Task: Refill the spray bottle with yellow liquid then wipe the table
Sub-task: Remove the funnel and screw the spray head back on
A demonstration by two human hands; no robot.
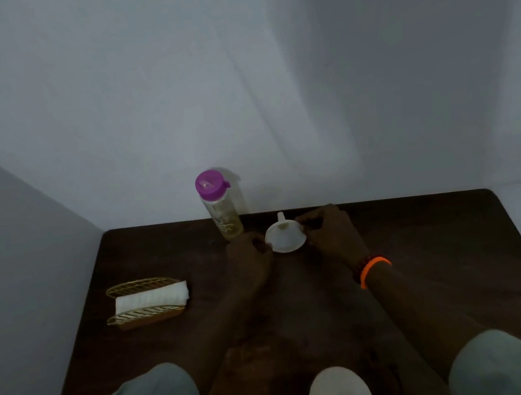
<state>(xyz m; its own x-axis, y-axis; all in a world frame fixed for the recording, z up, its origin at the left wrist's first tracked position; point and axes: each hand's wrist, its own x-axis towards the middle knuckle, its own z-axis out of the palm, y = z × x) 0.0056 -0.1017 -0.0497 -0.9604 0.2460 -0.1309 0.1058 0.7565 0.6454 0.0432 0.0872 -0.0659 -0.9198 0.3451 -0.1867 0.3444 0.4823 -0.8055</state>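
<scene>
Mid-frame, both hands pinch the funnel (285, 236): left hand (250, 258) and right hand (330, 237) at its rim. Bottle (219, 209) stands just behind it. Funnel could tip and dribble yellow on the table (436, 253).

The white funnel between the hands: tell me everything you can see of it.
The white funnel looks like pale, slightly translucent plastic, with a wide round bowl and a narrow spout. It lies tilted on its side over the dark wooden table, mouth towards the camera, spout pointing away towards the wall. A faint yellowish tint shows inside near the neck. The left hand holds its left rim and the right hand its right rim. Whether it rests on the table or is lifted cannot be told.
</scene>
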